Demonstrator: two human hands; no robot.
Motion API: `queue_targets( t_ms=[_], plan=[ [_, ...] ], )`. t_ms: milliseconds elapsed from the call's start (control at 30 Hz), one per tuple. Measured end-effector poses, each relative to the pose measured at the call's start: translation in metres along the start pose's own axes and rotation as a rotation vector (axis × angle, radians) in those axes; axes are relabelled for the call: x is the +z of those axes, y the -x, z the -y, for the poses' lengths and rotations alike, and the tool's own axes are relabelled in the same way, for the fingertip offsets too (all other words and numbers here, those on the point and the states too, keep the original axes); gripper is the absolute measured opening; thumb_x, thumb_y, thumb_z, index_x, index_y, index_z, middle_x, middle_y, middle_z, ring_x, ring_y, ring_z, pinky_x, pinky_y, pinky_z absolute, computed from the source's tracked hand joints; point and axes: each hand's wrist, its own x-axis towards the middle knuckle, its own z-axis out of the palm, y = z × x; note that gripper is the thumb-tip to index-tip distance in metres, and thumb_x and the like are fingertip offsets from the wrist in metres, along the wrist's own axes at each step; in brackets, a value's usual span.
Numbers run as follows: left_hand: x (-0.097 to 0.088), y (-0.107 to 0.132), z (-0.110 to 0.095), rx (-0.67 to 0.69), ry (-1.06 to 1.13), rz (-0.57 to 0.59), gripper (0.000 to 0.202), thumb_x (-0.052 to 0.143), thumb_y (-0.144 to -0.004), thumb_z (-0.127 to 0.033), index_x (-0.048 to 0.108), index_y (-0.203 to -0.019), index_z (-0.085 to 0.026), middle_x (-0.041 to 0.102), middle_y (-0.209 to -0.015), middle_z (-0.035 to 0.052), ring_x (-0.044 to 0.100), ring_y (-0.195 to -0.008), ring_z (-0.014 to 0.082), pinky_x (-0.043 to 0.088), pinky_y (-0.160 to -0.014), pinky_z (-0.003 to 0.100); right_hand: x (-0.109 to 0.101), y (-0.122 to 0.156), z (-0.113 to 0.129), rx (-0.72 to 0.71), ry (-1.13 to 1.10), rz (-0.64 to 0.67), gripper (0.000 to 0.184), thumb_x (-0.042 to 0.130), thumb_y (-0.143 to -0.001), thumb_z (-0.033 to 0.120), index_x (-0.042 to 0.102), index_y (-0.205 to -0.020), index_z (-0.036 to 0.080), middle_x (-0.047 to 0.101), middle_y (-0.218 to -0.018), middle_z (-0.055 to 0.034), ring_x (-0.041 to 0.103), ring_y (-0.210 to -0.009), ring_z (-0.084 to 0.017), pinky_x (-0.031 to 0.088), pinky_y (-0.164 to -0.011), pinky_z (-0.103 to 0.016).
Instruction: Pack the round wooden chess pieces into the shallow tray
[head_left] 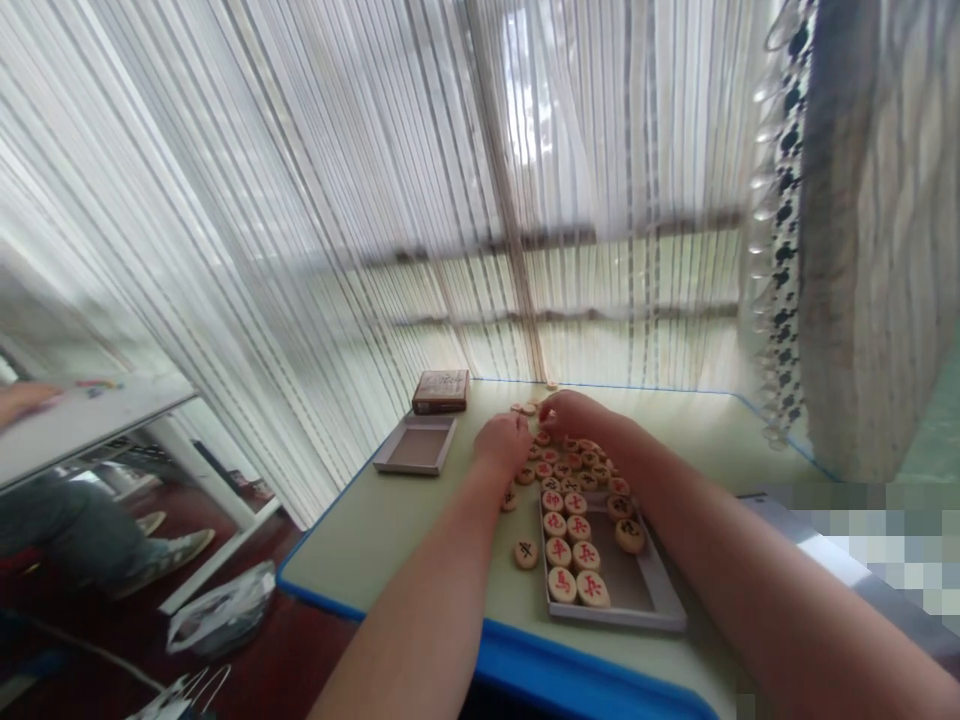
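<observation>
Loose Chinese chess pieces (547,470), round wooden discs with red or black characters, lie in a cluster on the table (420,540). At the cluster's far left edge is my left hand (502,442), its fingers curled. My right hand (576,414) reaches over the far side, fingers bent down and close together. Whatever either hand's fingertips hold is hidden or too small to name. Nearer me sits a shallow grey box tray (622,617). Red-lettered pieces fill two columns at its left, and a dark-lettered piece (629,537) rests at its right side. One black-lettered piece (526,553) lies left of the tray.
A shallow grey box half (415,444) and a brown box (441,391) stand at the table's far left. Sheer striped curtains (420,200) hang behind. Across a gap at left, another person's hand (30,400) rests on a white table (142,405).
</observation>
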Motion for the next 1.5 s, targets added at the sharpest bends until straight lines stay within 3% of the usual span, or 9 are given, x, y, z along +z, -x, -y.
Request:
queue_targets(
  t_ms=[133, 300, 467, 733, 933, 1067, 1167, 1300, 1500],
  plan=[
    [0.000, 0.001, 0.002, -0.047, -0.033, -0.010, 0.037, 0.030, -0.085, -0.030, 0.063, -0.090, -0.015, 0.065, -0.094, 0.0141, 0.059, -0.088, 0.0228, 0.044, -0.079, 0.032, -0.004, 0.002, 0.007, -0.019, 0.075, 0.094, 0.016, 0.060, -0.064, 0.026, 0.070, -0.075, 0.020, 0.068, -0.074, -0.0036, 0.058, -0.065, -0.015, 0.041, -0.061, -0.024],
    [-0.001, 0.002, 0.004, -0.064, -0.054, -0.013, 0.033, 0.034, -0.083, -0.027, 0.064, -0.092, -0.017, 0.065, -0.095, 0.0111, 0.059, -0.089, 0.0210, 0.044, -0.079, 0.030, -0.010, 0.005, 0.006, 0.074, -0.086, 0.142, 0.028, 0.052, -0.073, 0.030, 0.068, -0.093, 0.018, 0.068, -0.079, -0.0034, 0.059, -0.066, -0.013, 0.041, -0.060, -0.021],
    [-0.001, 0.002, 0.006, -0.073, -0.053, -0.020, 0.032, 0.036, -0.082, -0.026, 0.064, -0.094, -0.018, 0.066, -0.095, 0.0107, 0.060, -0.089, 0.0211, 0.045, -0.078, 0.030, -0.012, 0.007, -0.006, 0.138, 0.024, 0.100, 0.028, 0.052, -0.071, 0.026, 0.069, -0.093, 0.018, 0.068, -0.084, -0.0047, 0.059, -0.070, -0.015, 0.040, -0.062, -0.023],
    [-0.003, 0.005, -0.001, -0.031, -0.058, -0.020, 0.029, 0.039, -0.080, -0.028, 0.065, -0.090, -0.018, 0.066, -0.094, 0.0110, 0.060, -0.089, 0.0212, 0.044, -0.079, 0.030, -0.024, 0.005, 0.004, 0.198, 0.174, 0.278, 0.024, 0.059, -0.068, 0.031, 0.071, -0.085, 0.019, 0.068, -0.068, -0.0055, 0.059, -0.064, -0.017, 0.042, -0.058, -0.025],
    [-0.006, 0.009, -0.006, 0.013, -0.012, -0.069, 0.028, 0.042, -0.078, -0.025, 0.066, -0.090, -0.016, 0.066, -0.095, 0.0131, 0.059, -0.089, 0.0229, 0.044, -0.080, 0.032, -0.025, 0.007, 0.003, 0.247, 0.177, 0.203, 0.022, 0.064, -0.065, 0.028, 0.070, -0.083, 0.016, 0.068, -0.073, -0.0064, 0.060, -0.069, -0.018, 0.043, -0.060, -0.025],
    [-0.005, 0.007, -0.004, 0.035, 0.140, -0.144, 0.027, 0.043, -0.080, -0.028, 0.066, -0.091, -0.018, 0.067, -0.090, 0.0094, 0.060, -0.084, 0.0199, 0.044, -0.076, 0.029, -0.048, 0.014, 0.013, 0.221, 0.029, 0.053, 0.032, 0.060, -0.068, 0.023, 0.063, -0.099, 0.018, 0.068, -0.090, -0.0037, 0.060, -0.068, -0.013, 0.043, -0.056, -0.020],
    [-0.006, 0.006, -0.003, 0.055, 0.251, -0.164, 0.029, 0.041, -0.082, -0.033, 0.066, -0.089, -0.019, 0.068, -0.082, 0.0058, 0.061, -0.076, 0.0163, 0.045, -0.070, 0.026, -0.077, 0.033, 0.038, 0.135, -0.196, -0.014, 0.039, 0.058, -0.067, 0.017, 0.057, -0.106, 0.020, 0.067, -0.091, -0.0023, 0.058, -0.062, -0.010, 0.043, -0.051, -0.019],
    [-0.008, 0.012, -0.004, 0.111, 0.262, -0.192, 0.026, 0.043, -0.082, -0.029, 0.066, -0.089, -0.019, 0.068, -0.083, 0.0045, 0.061, -0.076, 0.0148, 0.045, -0.071, 0.025, -0.101, 0.090, 0.074, 0.007, -0.207, 0.010, 0.033, 0.058, -0.064, 0.012, 0.062, -0.095, 0.022, 0.067, -0.082, -0.0012, 0.057, -0.064, -0.011, 0.043, -0.056, -0.020],
    [-0.012, 0.030, -0.024, 0.311, 0.287, -0.122, 0.021, 0.052, -0.078, -0.030, 0.066, -0.088, -0.019, 0.068, -0.084, 0.0042, 0.061, -0.077, 0.0156, 0.047, -0.076, 0.028, -0.083, 0.195, 0.083, -0.032, -0.334, -0.009, 0.023, 0.057, -0.068, 0.017, 0.063, -0.090, 0.020, 0.064, -0.079, -0.0007, 0.056, -0.068, -0.012, 0.042, -0.063, -0.023]
  ],
)
